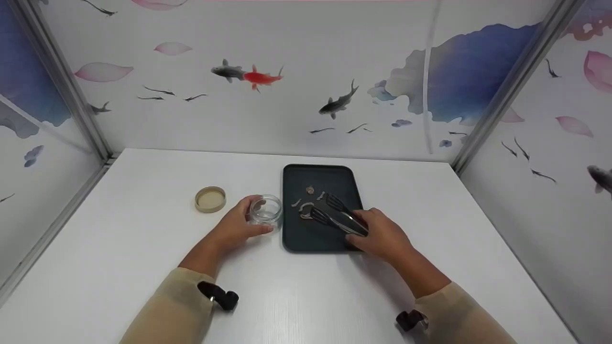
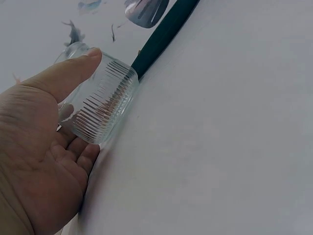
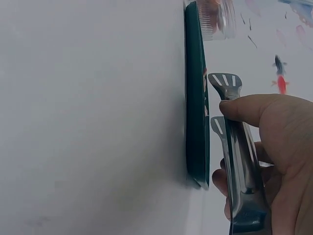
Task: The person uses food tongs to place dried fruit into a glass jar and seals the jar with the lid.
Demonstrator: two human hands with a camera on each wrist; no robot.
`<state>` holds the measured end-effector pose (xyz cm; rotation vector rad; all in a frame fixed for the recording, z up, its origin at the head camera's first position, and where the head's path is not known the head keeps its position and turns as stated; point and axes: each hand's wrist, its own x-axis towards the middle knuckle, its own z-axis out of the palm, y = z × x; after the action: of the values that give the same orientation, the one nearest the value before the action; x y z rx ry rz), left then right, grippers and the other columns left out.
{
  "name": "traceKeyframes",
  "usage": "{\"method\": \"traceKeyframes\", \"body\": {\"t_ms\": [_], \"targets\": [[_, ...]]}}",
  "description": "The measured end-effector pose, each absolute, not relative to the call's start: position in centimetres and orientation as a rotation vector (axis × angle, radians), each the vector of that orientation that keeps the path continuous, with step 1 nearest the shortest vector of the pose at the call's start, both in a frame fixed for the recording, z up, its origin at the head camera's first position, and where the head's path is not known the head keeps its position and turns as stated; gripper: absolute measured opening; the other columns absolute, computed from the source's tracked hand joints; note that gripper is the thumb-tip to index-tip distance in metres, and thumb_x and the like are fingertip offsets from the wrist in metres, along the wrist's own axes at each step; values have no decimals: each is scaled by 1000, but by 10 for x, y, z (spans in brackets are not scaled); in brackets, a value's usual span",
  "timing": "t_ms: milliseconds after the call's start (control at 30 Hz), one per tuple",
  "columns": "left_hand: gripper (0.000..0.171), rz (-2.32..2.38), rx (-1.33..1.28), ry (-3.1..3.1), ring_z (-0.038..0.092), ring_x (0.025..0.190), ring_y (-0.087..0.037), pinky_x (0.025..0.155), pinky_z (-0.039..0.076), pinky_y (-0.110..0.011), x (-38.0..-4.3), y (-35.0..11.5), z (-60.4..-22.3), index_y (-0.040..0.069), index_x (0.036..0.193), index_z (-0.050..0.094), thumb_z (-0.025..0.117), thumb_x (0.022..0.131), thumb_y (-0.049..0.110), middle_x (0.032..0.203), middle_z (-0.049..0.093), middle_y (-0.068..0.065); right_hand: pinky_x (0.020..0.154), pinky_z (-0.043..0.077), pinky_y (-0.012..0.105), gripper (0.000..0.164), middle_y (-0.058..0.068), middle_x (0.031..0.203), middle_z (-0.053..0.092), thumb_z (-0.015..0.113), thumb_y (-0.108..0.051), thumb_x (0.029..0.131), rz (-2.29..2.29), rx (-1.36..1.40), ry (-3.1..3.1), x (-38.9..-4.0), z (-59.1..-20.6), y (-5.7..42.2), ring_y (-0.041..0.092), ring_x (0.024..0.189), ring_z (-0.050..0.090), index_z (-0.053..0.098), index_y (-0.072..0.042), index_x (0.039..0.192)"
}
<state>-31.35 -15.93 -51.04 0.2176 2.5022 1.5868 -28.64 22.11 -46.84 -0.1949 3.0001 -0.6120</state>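
Note:
My left hand [image 1: 236, 224] holds a clear ribbed glass jar [image 2: 105, 98] upright against the left edge of a dark green tray [image 1: 315, 241], thumb on the near side and fingers round the far side. The jar's mouth is uncovered. In my right hand [image 1: 385, 234] is a pair of metal tongs [image 3: 239, 161] with slotted tips, their two arms spread apart over the tray. Under and beside the tips lie several small pieces: a round brownish one [image 1: 310, 190], thin pale curved strips [image 1: 296, 203] and a larger curled piece [image 1: 305, 208].
A round tan lid [image 1: 210, 199] lies on the white table [image 1: 282, 296], left of the jar. Behind the table stands a white wall panel [image 1: 287, 129] printed with fish, and side panels with metal posts [image 1: 507, 91] flank it.

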Motion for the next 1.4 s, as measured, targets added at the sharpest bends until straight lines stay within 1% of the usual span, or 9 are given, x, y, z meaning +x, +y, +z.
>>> {"method": "traceKeyframes", "body": {"t_ms": [233,433,567,700,867,933,1100,1233,1400], "targets": [[101,1577,211,2505,45,154,-39,127,38,-56,-314,-160,-511,22,164,37,93,83,44,167,46,-7,89,52,39,73,3,126,64,81,-46,94,-596,-170,2990,-287,-469,227,20,104,60,55,-20,157],[100,1583,207,2505,45,155,-39,127,38,-56,-314,-159,-510,22,163,38,93,83,43,167,47,-6,83,49,36,72,3,121,64,81,-45,94,-576,-166,2984,-288,-470,228,20,100,59,56,-19,156],[99,1587,200,2506,44,156,-38,128,37,-55,-314,-159,-510,23,163,39,94,83,40,167,47,-5,84,50,37,71,4,122,65,82,-44,94,-573,-165,2986,-289,-470,228,20,100,59,57,-19,155],[100,1583,206,2507,43,157,-37,128,37,-54,-313,-159,-511,23,163,38,93,83,43,168,46,-5,84,50,37,70,4,122,65,82,-44,94,-580,-181,2988,-289,-471,229,20,100,59,57,-18,155],[102,1578,212,2504,43,157,-37,128,37,-54,-313,-160,-512,26,164,36,93,82,46,167,48,0,81,49,36,68,4,120,65,81,-42,94,-578,-220,2998,-289,-473,230,18,97,60,59,-17,153],[102,1579,211,2503,42,158,-37,129,36,-55,-314,-160,-512,26,164,36,93,82,47,167,48,1,81,49,36,65,3,118,65,80,-41,95,-583,-229,2999,-289,-473,230,18,96,60,60,-17,152],[102,1586,224,2504,41,158,-37,129,35,-56,-314,-161,-513,25,164,37,92,82,49,168,46,-1,81,49,36,56,3,114,66,80,-36,97,-617,-247,2991,-291,-473,231,18,95,60,64,-19,148],[102,1581,234,2513,42,158,-36,129,35,-55,-314,-160,-512,24,163,38,93,82,50,168,46,-2,84,51,38,50,4,119,68,78,-32,99,-646,-255,2990,-291,-473,232,19,98,61,66,-19,146],[101,1576,231,2521,42,158,-36,129,35,-55,-313,-160,-512,24,163,38,93,82,49,168,46,-3,91,54,44,41,4,124,70,76,-25,101,-674,-241,2993,-290,-474,231,20,105,64,69,-19,140]]}}
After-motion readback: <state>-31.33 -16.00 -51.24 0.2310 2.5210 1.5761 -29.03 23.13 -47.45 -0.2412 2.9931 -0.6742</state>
